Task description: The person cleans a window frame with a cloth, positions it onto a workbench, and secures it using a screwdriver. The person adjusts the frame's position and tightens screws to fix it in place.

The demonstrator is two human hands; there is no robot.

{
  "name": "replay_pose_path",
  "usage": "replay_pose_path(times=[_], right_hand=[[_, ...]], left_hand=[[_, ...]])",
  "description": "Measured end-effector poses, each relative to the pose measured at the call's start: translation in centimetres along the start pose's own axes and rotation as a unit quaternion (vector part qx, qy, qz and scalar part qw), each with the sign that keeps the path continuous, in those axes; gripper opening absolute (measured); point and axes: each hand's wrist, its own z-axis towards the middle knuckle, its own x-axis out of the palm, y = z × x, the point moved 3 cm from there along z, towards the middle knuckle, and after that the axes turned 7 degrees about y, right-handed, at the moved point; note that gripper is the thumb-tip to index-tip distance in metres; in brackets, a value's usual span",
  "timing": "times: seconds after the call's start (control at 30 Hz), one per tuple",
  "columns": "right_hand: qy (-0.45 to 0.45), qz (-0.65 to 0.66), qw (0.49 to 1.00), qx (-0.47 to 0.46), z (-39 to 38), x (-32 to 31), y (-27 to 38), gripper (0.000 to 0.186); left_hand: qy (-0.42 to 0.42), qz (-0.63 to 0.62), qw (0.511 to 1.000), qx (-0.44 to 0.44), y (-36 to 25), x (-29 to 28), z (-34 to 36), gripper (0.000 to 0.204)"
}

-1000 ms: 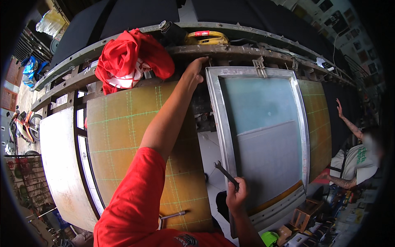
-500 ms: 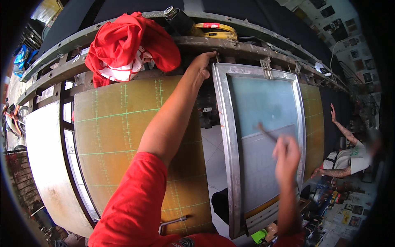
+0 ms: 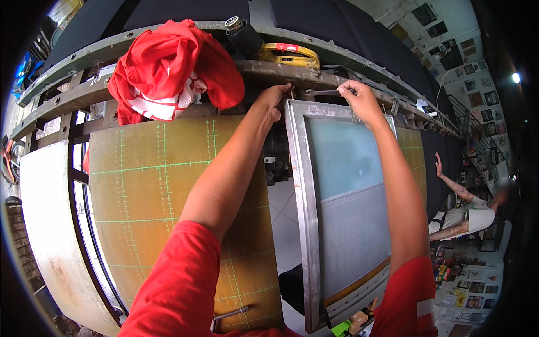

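Reaches both arms up to twelve o'clock, to the far corner of a metal screen frame [image 3: 296,185] lying beside a yellow gridded board [image 3: 168,191]

Closes the right hand [image 3: 359,101] around the handle of a slim wrench [image 3: 323,92], held level, its head pointing toward nine o'clock and meeting the left hand [image 3: 273,96] at the frame's corner

Curls the left hand over that corner against the rusty rail [image 3: 84,95], fingers bent; cannot tell whether they pinch a fitting or only rest there

Looks like work on a fastening at the frame's top corner: tool brought to the fitting, one hand steadying, the other placed to turn. Cannot tell whether the wrench head is seated yet

Calls next for a snug fit of the wrench head on the fitting, a firm brace from the left hand, and a short swing of the handle kept clear of the rail

Shows also a red cloth [image 3: 168,67] bunched on the rail at eleven o'clock, a yellow coil [image 3: 289,51] just beyond the hands, a second tool [image 3: 230,314] at six o'clock on the board's near edge, and another person [image 3: 466,216] at three o'clock, arm raised
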Motion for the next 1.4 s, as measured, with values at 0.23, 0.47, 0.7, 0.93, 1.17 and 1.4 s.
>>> replay_pose_path(times=[0.23,0.47,0.7,0.93,1.17,1.4], right_hand=[[0.061,-0.014,0.997,-0.038,1.1,1.4,-0.3,0.016],[0.067,0.000,0.996,-0.062,1.5,2.1,-0.4,0.015],[0.067,-0.074,0.988,-0.115,1.1,1.7,3.0,0.015],[0.039,-0.191,0.958,-0.211,0.0,2.5,8.8,0.014],[0.006,-0.147,0.964,-0.223,0.0,4.7,11.2,0.019],[0.016,-0.176,0.950,-0.255,0.0,8.8,12.8,0.020]], left_hand=[[-0.006,0.023,1.000,-0.018,-0.1,0.1,-0.1,0.015],[-0.015,0.009,1.000,0.000,0.2,0.4,0.0,0.014],[-0.001,0.033,0.999,-0.020,0.2,-0.6,0.8,0.016],[-0.016,0.042,0.999,0.001,0.2,0.2,0.1,0.016],[-0.002,0.023,1.000,0.019,-0.2,1.5,-1.4,0.013],[0.026,0.045,0.997,0.063,-0.2,0.0,-0.5,0.011]])
